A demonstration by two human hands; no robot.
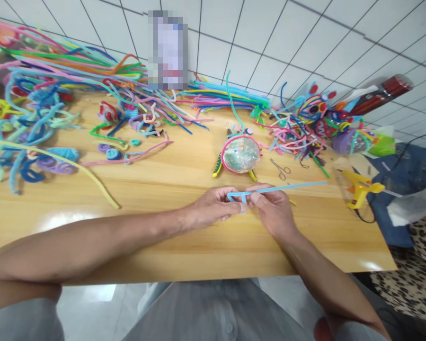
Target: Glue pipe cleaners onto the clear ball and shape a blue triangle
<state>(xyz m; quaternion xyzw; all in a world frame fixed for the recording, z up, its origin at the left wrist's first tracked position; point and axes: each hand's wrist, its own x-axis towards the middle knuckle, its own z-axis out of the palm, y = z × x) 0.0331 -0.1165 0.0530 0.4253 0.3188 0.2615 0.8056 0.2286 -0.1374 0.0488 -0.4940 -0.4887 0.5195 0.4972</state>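
Note:
A light blue pipe cleaner (pixel 291 186) runs between my two hands, bent at its left end, with its long straight end pointing right. My left hand (pixel 218 204) pinches the bent part, where a short blue piece crosses downward. Close beside it, my right hand (pixel 270 206) grips the pipe cleaner between thumb and fingers. Just beyond the hands sits a clear round ball (pixel 242 154) ringed in pink pipe cleaner, with a green strand rising from it. Under the ball, green and yellow plier handles (pixel 217 166) stick out. Small scissors (pixel 281 169) lie to the right.
Bundles of coloured pipe cleaners (pixel 92 66) line the back. Curled pieces (pixel 35 123) cover the left side, and a yellow strand (pixel 95 177) crosses there. A yellow glue gun (pixel 362 188) rests at the right edge of the wooden table (pixel 156 255). Finished-looking figures (pixel 315 113) stand back right.

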